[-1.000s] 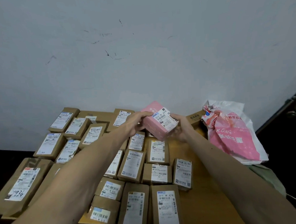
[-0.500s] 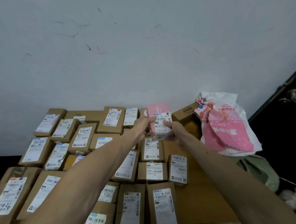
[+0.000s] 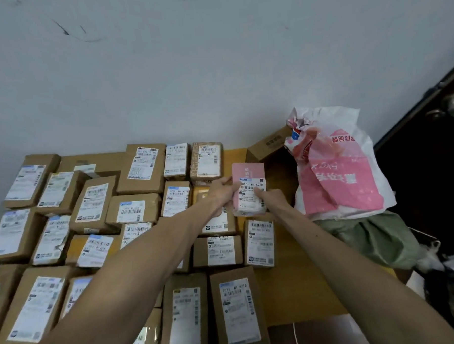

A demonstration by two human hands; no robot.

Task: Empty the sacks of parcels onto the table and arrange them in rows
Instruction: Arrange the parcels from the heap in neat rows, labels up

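Observation:
A pink parcel (image 3: 248, 174) with a white shipping label lies flat near the back right of the yellow table (image 3: 300, 278). My left hand (image 3: 220, 194) grips its left edge, and my right hand (image 3: 270, 199) holds its lower right corner with fingers on the label. Several brown cardboard parcels (image 3: 133, 211) with white labels lie in rows across the left and middle of the table. A brown box (image 3: 269, 143) stands tilted behind the pink parcel.
A pink and white plastic bag (image 3: 338, 166) sits at the table's right back corner, above a green sack (image 3: 368, 238). A grey wall rises behind the table. A dark door (image 3: 434, 134) with a handle stands at the right.
Both hands have brought the pink parcel from a raised, tilted position down flat onto the table at the right end of the parcel rows.

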